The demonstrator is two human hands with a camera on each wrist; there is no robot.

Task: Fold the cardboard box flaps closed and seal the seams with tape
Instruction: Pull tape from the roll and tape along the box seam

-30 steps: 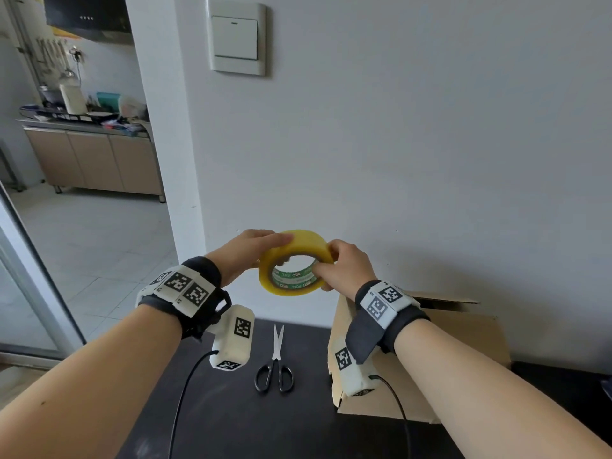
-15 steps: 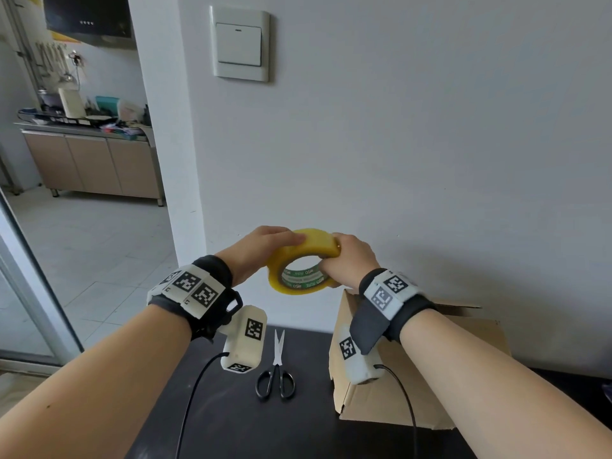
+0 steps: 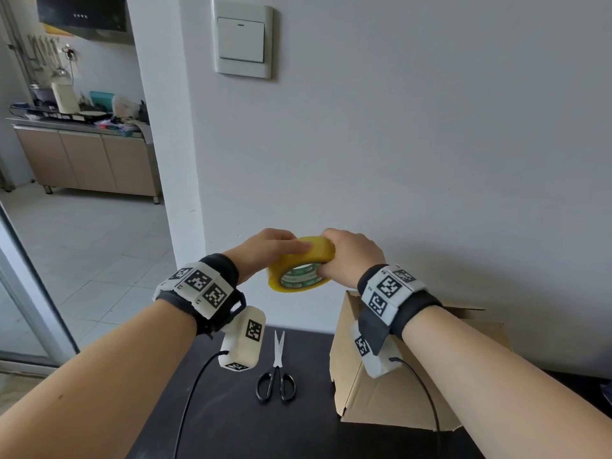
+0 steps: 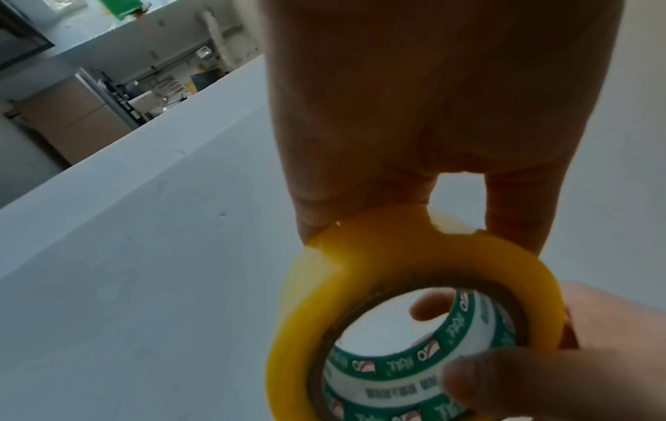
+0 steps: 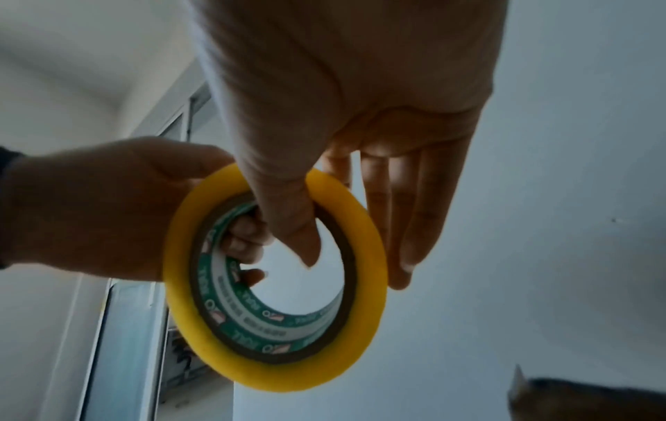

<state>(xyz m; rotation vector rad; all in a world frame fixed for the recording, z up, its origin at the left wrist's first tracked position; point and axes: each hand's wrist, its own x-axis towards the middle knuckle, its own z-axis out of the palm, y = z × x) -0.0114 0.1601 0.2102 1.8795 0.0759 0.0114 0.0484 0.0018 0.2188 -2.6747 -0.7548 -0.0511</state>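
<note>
Both hands (image 3: 265, 251) raised, apparently gripping the tape roll (image 3: 299, 265) together.

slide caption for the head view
Both hands, left hand and right hand, hold a yellow tape roll above scissors and cardboard box.

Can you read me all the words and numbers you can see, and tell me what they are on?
Tape roll, inner core: green bands with white lettering and a small logo, too blurred to read.
Tape roll core, white band: a line of tiny print, too small to read.
Wrist bands: black-and-white square code patterns, no words.
Light switch, scissors, cardboard box: no text visible.
</note>
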